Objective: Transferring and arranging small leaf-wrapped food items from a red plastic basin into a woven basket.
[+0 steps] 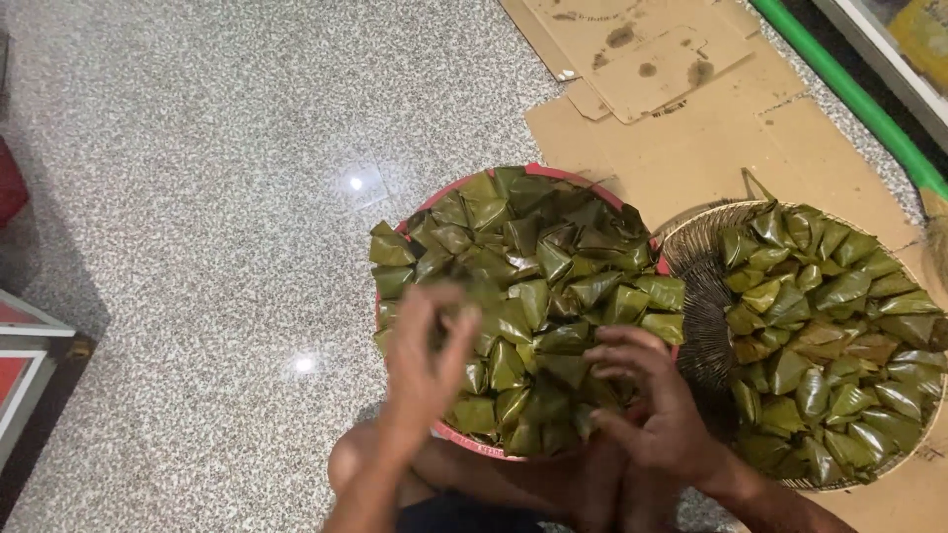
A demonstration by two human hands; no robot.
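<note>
Hovering over a red basin heaped with green leaf-wrapped parcels, both of the person's hands sit at the near edge of the pile. The left hand is blurred, its fingers spread loosely above the parcels at the basin's left side; the grip looks open and nothing can be made out in it, though the blur hides whether the fingertips touch the leaves. The right hand rests low on the pile's right front, fingers curled inward against the parcels, but whether that grip has closed on one of them cannot be told.

The basin stands on a speckled grey floor, with the person's bare knee just below its rim. Just beside the basin, to the right, is a round woven basket also holding folded leaf parcels, some more yellowed. The basket sits on flattened sheets of brown cardboard, stained in places. A green pipe runs diagonally across the upper right corner.
</note>
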